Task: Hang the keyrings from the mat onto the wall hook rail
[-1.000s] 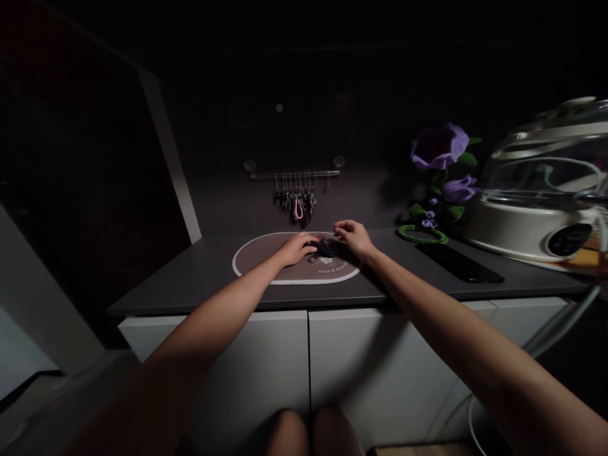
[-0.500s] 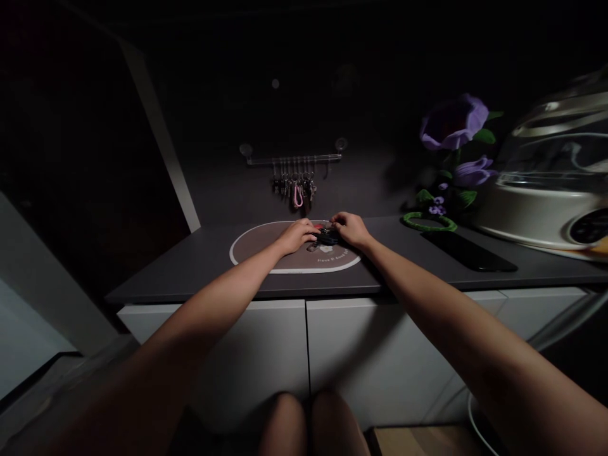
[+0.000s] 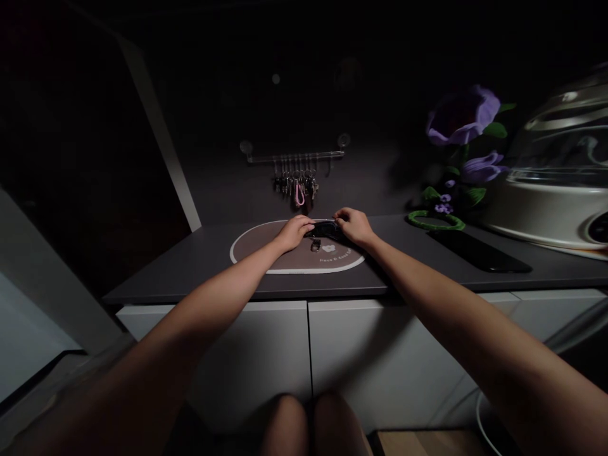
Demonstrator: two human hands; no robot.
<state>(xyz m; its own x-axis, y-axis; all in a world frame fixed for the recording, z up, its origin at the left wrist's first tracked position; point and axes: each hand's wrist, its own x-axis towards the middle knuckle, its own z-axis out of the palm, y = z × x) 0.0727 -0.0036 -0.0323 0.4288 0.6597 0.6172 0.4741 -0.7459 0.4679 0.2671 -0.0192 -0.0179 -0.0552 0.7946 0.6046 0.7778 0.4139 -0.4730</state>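
Both hands are at a small black pouch-like item (image 3: 325,228) on the brown oval mat (image 3: 254,244). My left hand (image 3: 295,233) grips its left end, thumb and fingers closed. On the right end, my right hand (image 3: 354,225) is closed in a pinch; its fingertips partly hide what they hold. A small metal clasp or key piece (image 3: 316,245) lies on the mat just below the black item, and whether it is joined to it I cannot tell. The mat has a white rim, a pale flower print and lettering.
Keys (image 3: 287,183) and a pink loop (image 3: 299,195) hang from a clear hook rail (image 3: 294,157) on the wall. To the right stand a purple flower decoration (image 3: 463,120), a black phone-like slab (image 3: 477,251) and a cream appliance (image 3: 546,206). White cabinet doors (image 3: 356,354) are below the counter.
The black item has risen slightly and looks stretched flatter between my hands. A red bit seen before is out of sight. My left hand moved a little up, and the view shifted slightly left.
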